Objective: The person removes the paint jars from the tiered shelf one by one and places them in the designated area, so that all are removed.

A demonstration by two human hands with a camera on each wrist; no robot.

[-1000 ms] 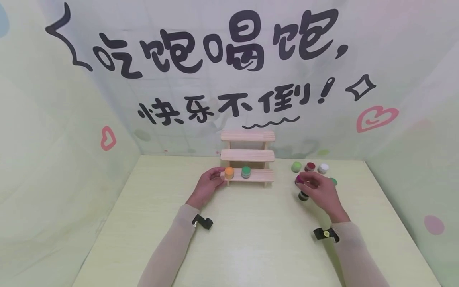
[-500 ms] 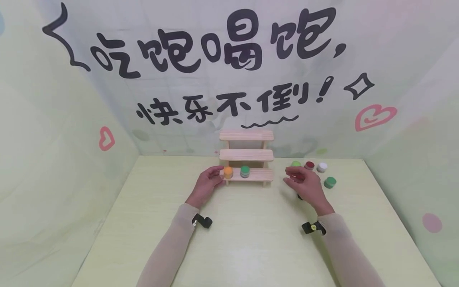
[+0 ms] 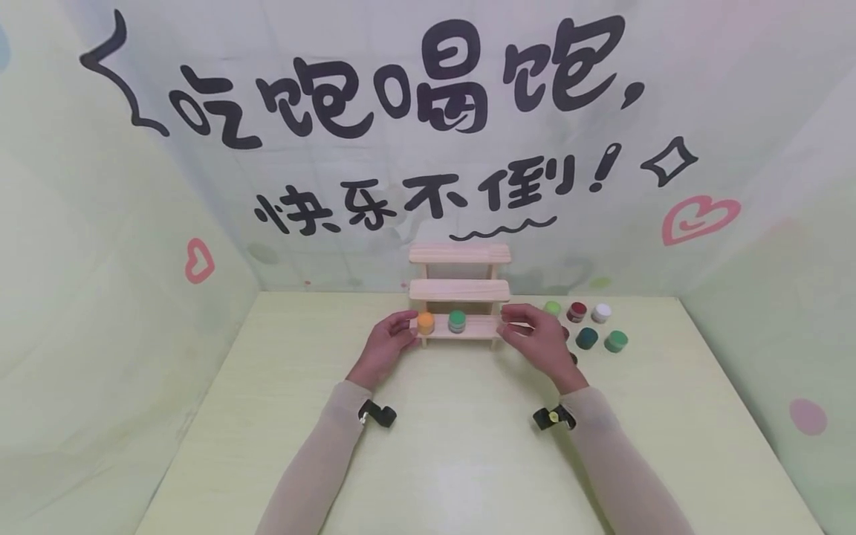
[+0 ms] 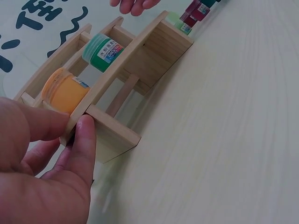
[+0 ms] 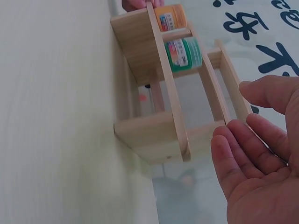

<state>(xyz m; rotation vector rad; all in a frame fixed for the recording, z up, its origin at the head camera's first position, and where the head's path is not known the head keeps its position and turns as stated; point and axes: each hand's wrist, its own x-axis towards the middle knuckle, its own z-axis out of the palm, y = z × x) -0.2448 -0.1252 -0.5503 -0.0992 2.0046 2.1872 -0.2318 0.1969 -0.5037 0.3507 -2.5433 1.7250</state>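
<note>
A three-step wooden display stand (image 3: 460, 290) stands against the back wall. On its lowest step sit an orange-lidded paint jar (image 3: 425, 322) and a green paint jar (image 3: 457, 321), the orange one at the left end. My left hand (image 3: 383, 348) pinches the left end of that step between thumb and fingers, beside the orange jar. Near the step's right end is my right hand (image 3: 538, 343). In the right wrist view its fingers (image 5: 252, 149) are loosely bent, hold nothing, and appear apart from the wood.
Right of the stand are light green (image 3: 551, 308), dark red (image 3: 577, 312), white (image 3: 602, 313), dark teal (image 3: 587, 338) and green (image 3: 617, 341) jars. Others are partly hidden behind my right hand. A printed cloth (image 3: 374, 253) hangs behind the table (image 3: 441, 446).
My right hand has moved left from the loose jars to the right end of the stand, uncovering the dark teal jar. My left hand has stayed on the step's left end.
</note>
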